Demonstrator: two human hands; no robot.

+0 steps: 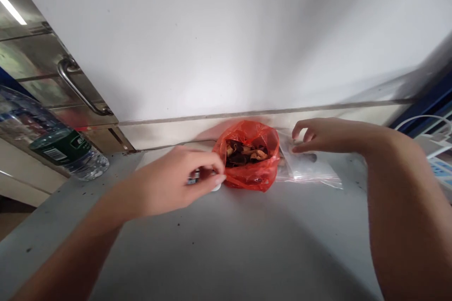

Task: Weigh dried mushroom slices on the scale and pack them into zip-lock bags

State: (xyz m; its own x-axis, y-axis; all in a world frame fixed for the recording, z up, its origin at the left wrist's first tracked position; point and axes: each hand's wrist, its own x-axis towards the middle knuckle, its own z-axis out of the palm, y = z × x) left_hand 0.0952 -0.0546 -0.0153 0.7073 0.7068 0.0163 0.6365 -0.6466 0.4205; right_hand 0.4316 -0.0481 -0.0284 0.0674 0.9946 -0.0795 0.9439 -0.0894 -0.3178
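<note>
A red plastic bag [252,179] stands with its mouth open on the grey surface, holding dried brown and tan pieces [249,154]. At its left rim, my left hand [183,178] is closed, thumb and index fingertips pinching the thin plastic. Right of the red bag lies a clear zip bag [312,171] with a few vague shapes in it. Just above this clear bag hovers my right hand [314,135], its fingers curled with a small pale bit near the tips that I cannot make out. Partly hidden under my left hand is a small white-edged object [216,187].
A clear plastic bottle with a green label [67,148] stands at the left of the grey tabletop [219,244]. Behind rises a white wall [212,42]. A metal door handle [83,89] is at far left, and a white rack [434,143] at far right.
</note>
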